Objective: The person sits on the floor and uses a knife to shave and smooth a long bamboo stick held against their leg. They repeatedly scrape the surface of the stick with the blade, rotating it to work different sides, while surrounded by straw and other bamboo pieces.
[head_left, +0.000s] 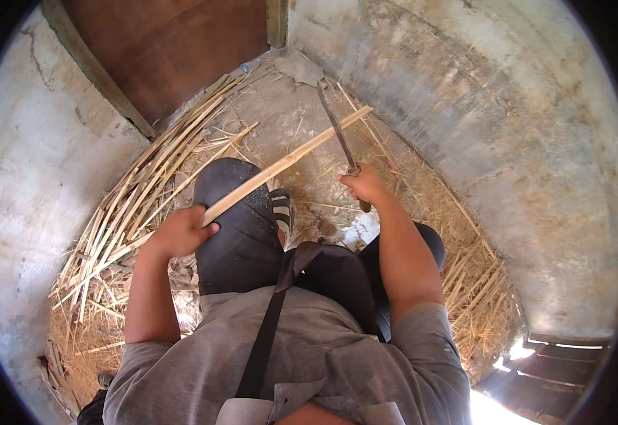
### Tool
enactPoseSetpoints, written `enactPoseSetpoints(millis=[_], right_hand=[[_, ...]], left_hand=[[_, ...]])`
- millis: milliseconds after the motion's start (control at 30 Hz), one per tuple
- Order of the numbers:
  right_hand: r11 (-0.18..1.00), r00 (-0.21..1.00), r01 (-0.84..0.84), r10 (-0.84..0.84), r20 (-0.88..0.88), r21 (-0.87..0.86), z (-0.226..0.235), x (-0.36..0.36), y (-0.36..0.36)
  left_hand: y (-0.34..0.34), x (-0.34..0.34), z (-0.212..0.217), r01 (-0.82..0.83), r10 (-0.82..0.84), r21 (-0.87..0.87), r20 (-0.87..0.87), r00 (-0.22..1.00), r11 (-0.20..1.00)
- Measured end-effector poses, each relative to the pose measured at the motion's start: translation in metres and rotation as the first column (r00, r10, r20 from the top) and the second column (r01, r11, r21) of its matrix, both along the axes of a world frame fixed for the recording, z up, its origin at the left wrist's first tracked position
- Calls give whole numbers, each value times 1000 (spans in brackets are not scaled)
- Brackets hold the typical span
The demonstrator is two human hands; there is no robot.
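My left hand (187,232) is closed round the near end of a pale bamboo strip (284,164), which slants up to the right across my left knee. In my right hand (363,185) is the handle of a long, narrow machete (335,125), its dark blade pointing away from me and slightly left. Blade and strip cross near the strip's far part; whether they touch I cannot tell. The fingers of my right hand wrap the handle, whose butt end shows below the fist.
Long split bamboo strips (154,177) lie heaped along the left wall. Shavings and shorter strips (475,294) cover the floor on the right. Weathered walls (479,92) rise close on both sides, with a brown door panel (174,49) at the far left. A sandalled foot (281,212) stands between my knees.
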State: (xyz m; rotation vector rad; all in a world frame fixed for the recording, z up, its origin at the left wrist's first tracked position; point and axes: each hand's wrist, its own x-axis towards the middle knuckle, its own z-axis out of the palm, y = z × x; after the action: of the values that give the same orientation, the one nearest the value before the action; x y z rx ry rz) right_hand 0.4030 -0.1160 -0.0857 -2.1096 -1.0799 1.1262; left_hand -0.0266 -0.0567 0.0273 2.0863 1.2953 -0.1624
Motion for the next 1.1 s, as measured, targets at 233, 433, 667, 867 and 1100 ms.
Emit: enactPoseSetpoints(millis=[233,433,667,867,1100], right_hand=[[853,768,-511,399,502,104,30,-65,-7],[875,830,-424,271,488,235,-12,-23,4],[976,919,-109,27,394,188,6,4,-7],[817,729,-576,525,439,-21,49,-67,-10],[958,887,-212,104,449,196,5,4,-10]], left_hand=[[0,-1,2,56,-56,57,-8,998,997],[0,-2,0,63,-62,59,-23,998,996],[4,1,4,49,-49,0,2,999,999],[-3,-2,7,89,-88,47,-32,996,995],[4,-3,2,57,-54,-83,35,998,995]])
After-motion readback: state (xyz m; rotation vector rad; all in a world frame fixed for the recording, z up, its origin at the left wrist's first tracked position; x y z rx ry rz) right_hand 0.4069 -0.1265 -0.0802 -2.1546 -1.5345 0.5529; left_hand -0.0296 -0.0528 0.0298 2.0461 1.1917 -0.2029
